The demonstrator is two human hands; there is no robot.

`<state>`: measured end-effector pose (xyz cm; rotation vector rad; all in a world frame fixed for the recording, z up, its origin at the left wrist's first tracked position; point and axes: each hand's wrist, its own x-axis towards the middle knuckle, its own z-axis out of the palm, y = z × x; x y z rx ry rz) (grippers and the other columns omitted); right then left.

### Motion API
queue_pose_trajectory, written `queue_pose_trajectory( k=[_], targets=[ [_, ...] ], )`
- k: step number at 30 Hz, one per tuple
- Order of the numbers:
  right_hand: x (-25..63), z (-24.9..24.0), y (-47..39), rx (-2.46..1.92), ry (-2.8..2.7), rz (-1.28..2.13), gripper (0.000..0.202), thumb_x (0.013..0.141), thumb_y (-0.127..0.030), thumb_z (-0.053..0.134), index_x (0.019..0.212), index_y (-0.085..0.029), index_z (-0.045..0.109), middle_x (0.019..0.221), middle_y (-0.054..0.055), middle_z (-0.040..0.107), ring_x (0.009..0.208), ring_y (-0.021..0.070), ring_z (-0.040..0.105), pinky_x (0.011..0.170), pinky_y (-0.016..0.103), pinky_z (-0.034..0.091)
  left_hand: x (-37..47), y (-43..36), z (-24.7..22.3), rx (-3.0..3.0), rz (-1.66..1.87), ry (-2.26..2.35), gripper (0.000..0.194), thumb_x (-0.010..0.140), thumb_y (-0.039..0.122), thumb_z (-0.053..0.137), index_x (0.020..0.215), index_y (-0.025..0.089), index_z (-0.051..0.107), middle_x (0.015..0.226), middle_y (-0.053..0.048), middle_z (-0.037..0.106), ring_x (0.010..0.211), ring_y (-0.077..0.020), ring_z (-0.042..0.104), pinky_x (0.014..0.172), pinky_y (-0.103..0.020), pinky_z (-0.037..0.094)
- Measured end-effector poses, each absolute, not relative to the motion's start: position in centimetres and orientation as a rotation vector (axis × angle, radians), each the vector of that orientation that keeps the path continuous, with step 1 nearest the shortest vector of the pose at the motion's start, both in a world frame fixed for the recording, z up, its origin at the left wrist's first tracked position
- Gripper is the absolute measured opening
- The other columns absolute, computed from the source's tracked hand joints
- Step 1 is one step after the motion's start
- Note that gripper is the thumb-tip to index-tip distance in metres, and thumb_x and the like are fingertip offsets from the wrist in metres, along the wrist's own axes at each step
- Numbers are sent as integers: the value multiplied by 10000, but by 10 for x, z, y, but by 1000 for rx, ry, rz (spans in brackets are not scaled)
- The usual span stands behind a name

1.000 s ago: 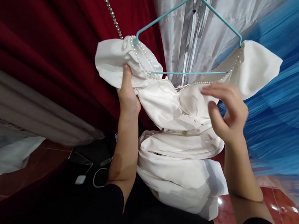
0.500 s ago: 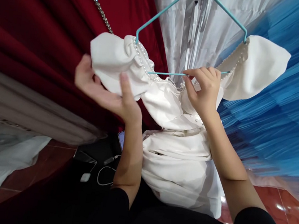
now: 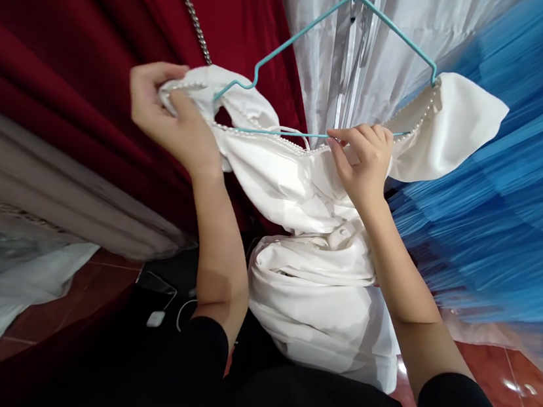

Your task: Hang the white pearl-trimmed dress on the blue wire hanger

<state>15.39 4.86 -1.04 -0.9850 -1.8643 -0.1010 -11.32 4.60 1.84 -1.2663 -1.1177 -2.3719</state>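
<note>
White dress [image 3: 311,281]: hangs from our teal wire hanger [image 3: 323,25] between a dark red velvet gown [image 3: 74,40] and a blue pleated one [image 3: 528,162], its skirt gathered above the red tiled floor [image 3: 501,383].
Left hand [image 3: 173,119]: our fingers are closed around the dress's left puffed sleeve [image 3: 244,104], which is off the hanger's left end and stretched outward.
Right hand [image 3: 363,162]: our fingers pinch the hanger's lower bar together with the pearl-edged neckline [image 3: 279,144] near the middle.
Right sleeve [image 3: 453,130]: sits on the hanger's right shoulder.
Step in hand: we judge that the left shoulder is being worked at the hanger's tip.
Next move calls for: a steady hold on the bar and gentle tension, so the pearl trim does not snag on the wire.
</note>
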Motion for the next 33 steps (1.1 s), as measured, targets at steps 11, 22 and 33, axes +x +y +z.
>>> queue_pose_trajectory(
  k=[11,22,33],
  targets=[
    [142,-12,40,-912,-1859,-28,297,998,-310,419,1114,-280,691,955,11,672,929,168,557,987,409,407,-29,19,-31,-1932,-2643,-1284,499,845,523,695,1184,208,509,1121,-95,669,1113,-238,658,980,-384,528],
    [177,1,41,-847,-1360,-214,353,971,-398,439,1252,-238,581,1277,110,547,1400,278,409,1217,562,213,3,19,-17,-1797,-3187,-1079,171,939,372,585,1022,229,540,925,-66,712,1043,-239,696,958,-380,541],
    [229,41,89,-1192,-1436,-134,246,838,-61,530,907,-172,739,855,20,728,729,92,603,710,256,406,-17,16,-8,-1828,-3197,-1184,172,916,359,625,976,216,551,924,-84,708,1177,-267,641,994,-410,524]
  ],
)
